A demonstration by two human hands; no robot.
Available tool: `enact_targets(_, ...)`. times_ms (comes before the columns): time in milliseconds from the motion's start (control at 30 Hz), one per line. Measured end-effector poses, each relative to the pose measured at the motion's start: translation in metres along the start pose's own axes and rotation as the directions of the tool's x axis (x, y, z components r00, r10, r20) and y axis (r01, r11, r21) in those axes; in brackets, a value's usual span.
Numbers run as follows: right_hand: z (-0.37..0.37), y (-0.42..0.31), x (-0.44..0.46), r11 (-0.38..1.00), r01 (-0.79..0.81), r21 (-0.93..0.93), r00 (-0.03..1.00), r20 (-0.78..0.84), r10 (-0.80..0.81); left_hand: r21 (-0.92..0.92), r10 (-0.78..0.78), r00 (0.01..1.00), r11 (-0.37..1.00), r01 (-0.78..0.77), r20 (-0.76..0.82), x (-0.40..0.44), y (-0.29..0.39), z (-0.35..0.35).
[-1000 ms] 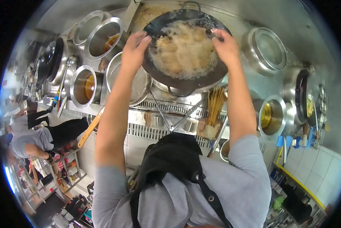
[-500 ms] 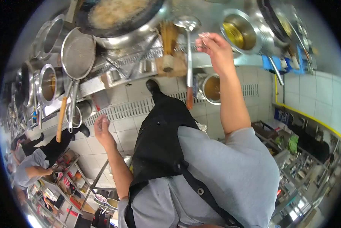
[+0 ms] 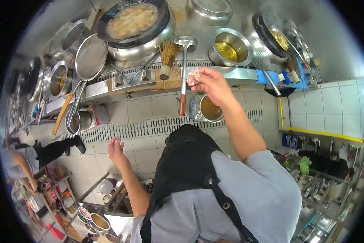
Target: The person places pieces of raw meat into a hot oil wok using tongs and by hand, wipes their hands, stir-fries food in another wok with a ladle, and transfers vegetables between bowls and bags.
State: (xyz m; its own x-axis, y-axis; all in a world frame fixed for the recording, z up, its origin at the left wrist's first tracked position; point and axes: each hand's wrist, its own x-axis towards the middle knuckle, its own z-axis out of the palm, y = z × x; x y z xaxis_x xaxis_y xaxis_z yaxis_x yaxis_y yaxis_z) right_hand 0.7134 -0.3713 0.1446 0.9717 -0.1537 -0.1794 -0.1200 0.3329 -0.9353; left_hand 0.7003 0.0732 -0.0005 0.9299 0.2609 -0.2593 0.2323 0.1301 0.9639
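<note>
My right hand (image 3: 212,86) is raised over the stove's front edge, its fingers closed on a small pale-pink, white-coated lump (image 3: 194,77) that looks like raw battered meat. Just left of those fingertips lies a ladle (image 3: 184,69), its wooden handle sticking out past the edge. My left hand (image 3: 118,153) hangs lower over the floor, fingers loosely apart with nothing visible in them. At the upper left, a wok (image 3: 163,25) holds bubbling, frothy oil with pale food (image 3: 132,21) in it. A steel pot (image 3: 242,50) with yellow oil stands beyond my right hand.
A bamboo brush (image 3: 168,54) lies beside the ladle. Strainers (image 3: 91,58) with long handles overhang the edge at left. A bucket of brown liquid (image 3: 210,109) stands below my right hand. Another wok (image 3: 263,34) is at right. A co-worker (image 3: 26,162) stands far left.
The view has shifted, showing more of the stove top. My right hand, still holding the pale lump, has drawn back from the oil pot toward the ladle. My left hand remains low.
</note>
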Motion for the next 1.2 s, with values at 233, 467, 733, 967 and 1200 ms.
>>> enact_targets(233,-0.009,-0.027,0.014,0.999,0.030,-0.029,0.991,0.134,-0.026,-0.074,-0.041,0.999,0.996,0.042,0.010,-0.041,-0.019,0.061)
enact_targets(467,-0.124,-0.028,0.022,1.000,0.001,0.000,0.962,0.274,-0.001,0.038,-0.081,0.993,0.996,0.079,0.080,-0.079,-0.063,0.195)
enact_targets(733,-0.315,-0.031,0.033,0.969,-0.233,0.081,0.933,0.298,0.200,0.179,-0.274,0.960,0.948,0.262,0.050,-0.204,-0.075,0.370)
enact_targets(967,-0.408,-0.074,0.019,0.981,-0.121,0.153,0.977,0.193,0.090,0.220,-0.218,0.974,0.955,0.201,0.054,-0.225,-0.033,0.441)
enact_targets(1200,-0.466,-0.096,0.041,0.985,-0.067,0.162,0.997,0.038,0.062,0.059,-0.015,0.995,0.998,0.009,0.103,-0.176,-0.016,0.479)
